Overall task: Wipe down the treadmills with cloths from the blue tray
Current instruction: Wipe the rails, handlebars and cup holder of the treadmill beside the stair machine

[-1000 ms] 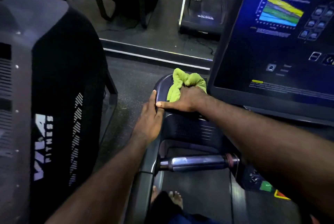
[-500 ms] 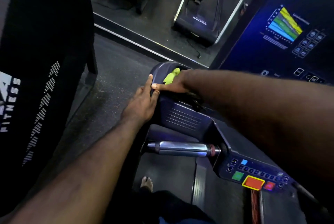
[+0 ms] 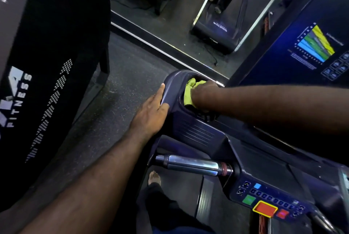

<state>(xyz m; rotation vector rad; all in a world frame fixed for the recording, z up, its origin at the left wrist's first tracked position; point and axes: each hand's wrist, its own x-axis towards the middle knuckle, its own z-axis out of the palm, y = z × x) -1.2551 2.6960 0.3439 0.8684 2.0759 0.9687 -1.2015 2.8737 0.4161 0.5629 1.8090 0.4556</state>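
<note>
The cloth point(image 3: 188, 92) is yellow-green against the dark navy treadmill console point(image 3: 198, 135), whose keypad has a green button point(image 3: 249, 200) and a red button point(image 3: 265, 209) edged in yellow. The screen point(image 3: 315, 45) shows blue, green and yellow bands; the neighbouring machine point(image 3: 47, 101) is black with white dotted stripes.

**Dim gym shot, cool blue cast**

Low light overall, blue-violet tint. Lit screen point(image 3: 319, 45) at upper right is the brightest patch, its text soft. Glare streaks on the chrome grip point(image 3: 190, 165) and the metal floor strip point(image 3: 170, 54). Black machine housing point(image 3: 56, 64) at left crushed to near black. The cloth point(image 3: 188, 94) reads vivid yellow-green against the murk. Wide-angle bend tilts the edges; corners soft, slight smear on fine detail
</note>
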